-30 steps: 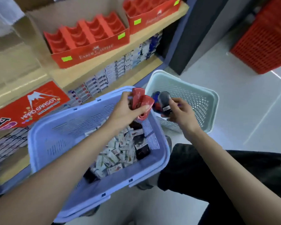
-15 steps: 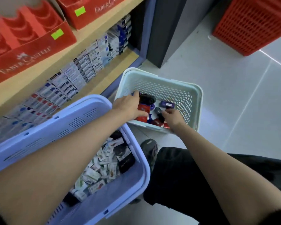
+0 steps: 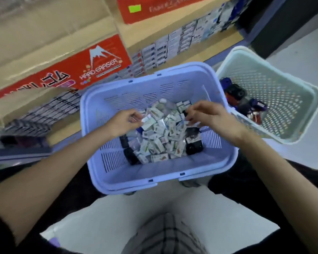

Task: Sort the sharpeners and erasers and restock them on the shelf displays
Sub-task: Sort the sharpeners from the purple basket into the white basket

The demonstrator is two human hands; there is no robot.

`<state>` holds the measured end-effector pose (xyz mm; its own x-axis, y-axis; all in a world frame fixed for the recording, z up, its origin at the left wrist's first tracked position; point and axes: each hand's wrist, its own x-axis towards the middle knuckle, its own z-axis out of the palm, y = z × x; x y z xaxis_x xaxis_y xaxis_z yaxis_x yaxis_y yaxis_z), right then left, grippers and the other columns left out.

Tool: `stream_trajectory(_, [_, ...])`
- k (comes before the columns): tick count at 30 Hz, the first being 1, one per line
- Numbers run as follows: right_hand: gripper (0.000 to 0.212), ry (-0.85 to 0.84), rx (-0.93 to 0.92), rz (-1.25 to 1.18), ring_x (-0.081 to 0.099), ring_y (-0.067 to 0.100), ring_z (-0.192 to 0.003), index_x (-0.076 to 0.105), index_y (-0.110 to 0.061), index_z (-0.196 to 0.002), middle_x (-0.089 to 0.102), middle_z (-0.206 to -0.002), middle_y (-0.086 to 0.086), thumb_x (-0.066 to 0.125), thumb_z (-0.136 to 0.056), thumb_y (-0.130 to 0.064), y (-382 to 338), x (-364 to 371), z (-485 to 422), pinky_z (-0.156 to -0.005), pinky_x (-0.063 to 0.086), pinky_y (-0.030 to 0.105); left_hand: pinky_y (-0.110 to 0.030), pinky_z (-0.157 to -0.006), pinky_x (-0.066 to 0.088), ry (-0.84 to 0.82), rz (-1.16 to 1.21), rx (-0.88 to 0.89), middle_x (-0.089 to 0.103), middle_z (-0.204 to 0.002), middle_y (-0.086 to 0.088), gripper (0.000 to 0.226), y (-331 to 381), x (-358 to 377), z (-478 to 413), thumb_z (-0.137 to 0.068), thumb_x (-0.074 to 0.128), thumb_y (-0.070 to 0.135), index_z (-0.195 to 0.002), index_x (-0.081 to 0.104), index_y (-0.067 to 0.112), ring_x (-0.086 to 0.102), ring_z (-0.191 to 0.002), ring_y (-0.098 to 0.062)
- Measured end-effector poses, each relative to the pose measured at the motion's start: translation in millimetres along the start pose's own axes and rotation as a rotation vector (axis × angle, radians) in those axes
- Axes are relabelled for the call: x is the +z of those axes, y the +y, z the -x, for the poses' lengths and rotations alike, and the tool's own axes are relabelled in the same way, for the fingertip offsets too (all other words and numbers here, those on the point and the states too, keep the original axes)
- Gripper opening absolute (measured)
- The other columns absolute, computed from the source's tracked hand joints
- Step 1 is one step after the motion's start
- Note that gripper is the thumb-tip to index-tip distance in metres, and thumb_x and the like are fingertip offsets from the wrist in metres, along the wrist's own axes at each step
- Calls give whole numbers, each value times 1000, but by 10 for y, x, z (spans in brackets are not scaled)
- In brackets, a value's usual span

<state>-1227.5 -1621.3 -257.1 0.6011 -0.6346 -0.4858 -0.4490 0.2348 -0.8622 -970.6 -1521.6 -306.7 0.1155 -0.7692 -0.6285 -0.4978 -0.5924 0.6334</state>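
Over basket (image 3: pixel 154 182) | erasers (image 3: pixel 160 140) jumbled, axes mixed | left fingers (image 3: pixel 136 116) pinch one | right fingers (image 3: pixel 193 114) unclear

— Where are the erasers?
— Small white-wrapped erasers (image 3: pixel 160 142), a loose jumbled heap in the lavender basket (image 3: pixel 151 180), under and between the left hand (image 3: pixel 125 121) and the right hand (image 3: pixel 209 116).
— And the sharpeners?
— Dark, red and blue sharpeners (image 3: pixel 244 105), beyond the right hand, in the pale green basket (image 3: pixel 316 96).

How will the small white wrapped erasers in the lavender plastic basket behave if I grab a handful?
Probably light and stiff: the small white wrapped erasers are little blocks. Glossy wrappers may slip. They lie loosely heaped in the lavender plastic basket, so neighbours would likely tumble.
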Motion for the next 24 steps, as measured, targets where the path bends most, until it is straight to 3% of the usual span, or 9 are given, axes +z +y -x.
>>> stream_trajectory(2, [5, -133, 38, 244, 57, 16, -87, 61, -15, -96, 63, -95, 5, 56, -94, -15, 215, 348, -216, -80, 45, 33, -21, -74, 45, 20, 47, -111, 55, -99, -9, 19, -376, 111, 12, -85, 64, 1, -100, 53, 7, 54, -85, -20])
stream_trajectory(4, [17, -223, 116, 425, 56, 21, -97, 59, -7, -109, 61, -106, 7, 52, -96, -17, 407, 621, -400, -86, 44, 35, -13, -66, 41, -4, 0, -159, 51, -106, -10, 26, -634, 271, -11, -86, 64, 2, -108, 51, 6, 52, -93, -20])
stream_trajectory(6, [25, -228, 202, 474, 57, 28, -102, 57, -5, -117, 60, -116, 12, 48, -97, -17, 565, 795, -536, -86, 47, 40, -23, -82, 44, -38, -325, -158, 50, -120, -13, 43, -825, 416, -109, -88, 64, 17, -125, 48, 2, 51, -109, -26])
stream_trajectory(8, [25, -182, 243, 542, 59, 33, -99, 56, -5, -117, 60, -116, 14, 47, -97, -16, 694, 872, -631, -82, 50, 43, -35, -96, 39, -26, -671, -114, 46, -130, -15, 52, -970, 513, -248, -89, 61, 23, -133, 41, 3, 45, -119, -31])
stream_trajectory(10, [26, -72, 271, 697, 57, 36, -99, 55, -4, -119, 59, -117, 18, 45, -96, -12, 809, 855, -688, -78, 50, 39, -37, -102, 32, -4, -903, -103, 45, -132, -14, 49, -1059, 587, -370, -90, 57, 21, -132, 37, 7, 41, -123, -30])
stream_trajectory(13, [40, 158, 398, 945, 45, 39, -116, 42, 1, -131, 42, -133, 20, 48, -92, -6, 932, 690, -675, -90, 42, 40, -39, -110, 21, 86, -1083, -161, 49, -129, -12, 40, -1106, 667, -471, -96, 45, 29, -130, 38, 9, 40, -124, -30])
stream_trajectory(17, [46, 199, 635, 688, 51, 42, -110, 37, 3, -130, 46, -127, 25, 56, -90, -8, 1084, 568, -623, -83, 44, 40, -32, -103, 28, 121, -1118, -190, 54, -123, -11, 27, -1094, 662, -518, -94, 43, 18, -119, 43, 8, 46, -116, -28])
stream_trajectory(21, [49, 230, 642, 493, 54, 38, -111, 36, 0, -126, 53, -124, 24, 63, -87, -10, 1209, 570, -667, -80, 44, 37, -34, -91, 37, 96, -986, -160, 43, -128, -14, 42, -1040, 614, -484, -86, 53, 6, -125, 37, 4, 52, -108, -29])
stream_trajectory(24, [56, 260, 640, 418, 51, 37, -117, 34, -1, -130, 52, -128, 21, 66, -85, -7, 1221, 585, -683, -91, 43, 41, -35, -75, 44, 130, -736, -198, 35, -128, -18, 48, -1024, 639, -362, -84, 57, -2, -128, 37, 1, 54, -98, -33])
